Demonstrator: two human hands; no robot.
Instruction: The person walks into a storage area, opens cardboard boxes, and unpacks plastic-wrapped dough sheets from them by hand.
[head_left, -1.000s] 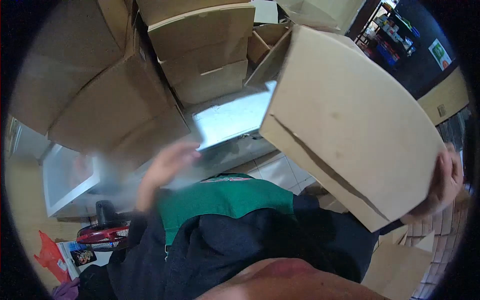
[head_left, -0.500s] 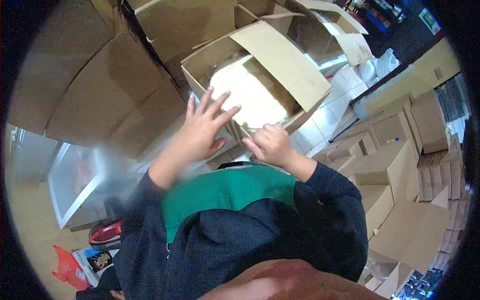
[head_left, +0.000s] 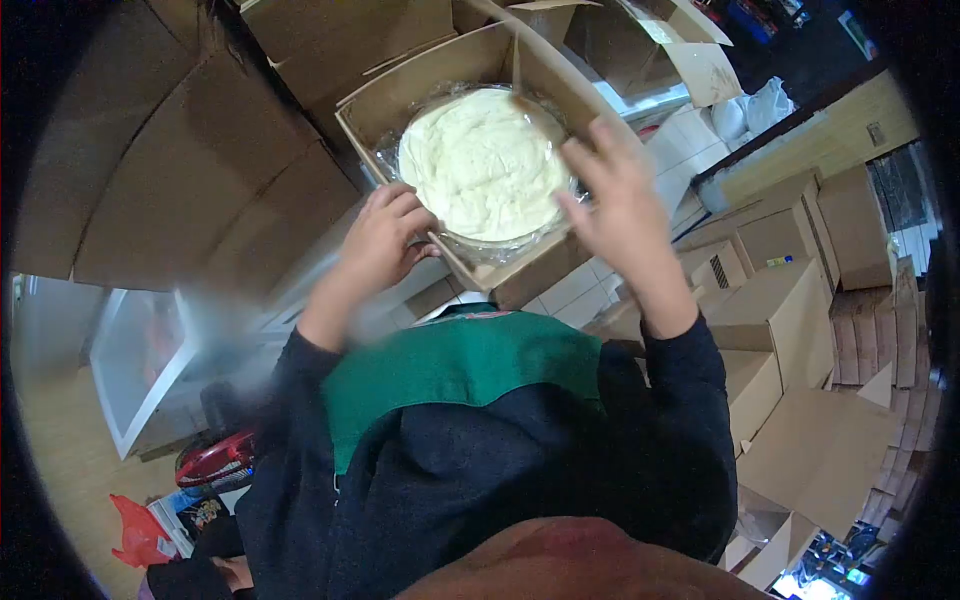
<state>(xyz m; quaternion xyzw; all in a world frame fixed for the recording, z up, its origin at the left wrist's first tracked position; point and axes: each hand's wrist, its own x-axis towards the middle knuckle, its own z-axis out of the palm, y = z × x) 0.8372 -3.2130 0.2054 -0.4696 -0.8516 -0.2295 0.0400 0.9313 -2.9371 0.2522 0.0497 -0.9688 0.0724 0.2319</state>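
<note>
A cardboard box [head_left: 425, 80] stands open in front of me. Inside lies a round, pale cream, soft-looking slab like dough [head_left: 480, 160], with clear crinkled plastic [head_left: 500, 250] around its edge. At the near left rim of the box, my left hand [head_left: 385, 240] has its fingers curled over the cardboard. My right hand [head_left: 620, 200], somewhat blurred, is over the box's right side with fingers apart. The right-hand flap is folded outward and partly hidden behind that hand.
More open cartons [head_left: 690, 70] stand behind and to the right, beside white plastic bags [head_left: 745, 118]. Large cardboard [head_left: 220, 170] rises at the left. Opened boxes [head_left: 740, 320] and folded cardboard [head_left: 880, 345] lie at my right. A red plastic bag [head_left: 140, 530] is at lower left.
The right flap has swung outward, uncovering more of the round slab. My right hand has left the near rim and moved right and up. My left hand has come down onto the rim.
</note>
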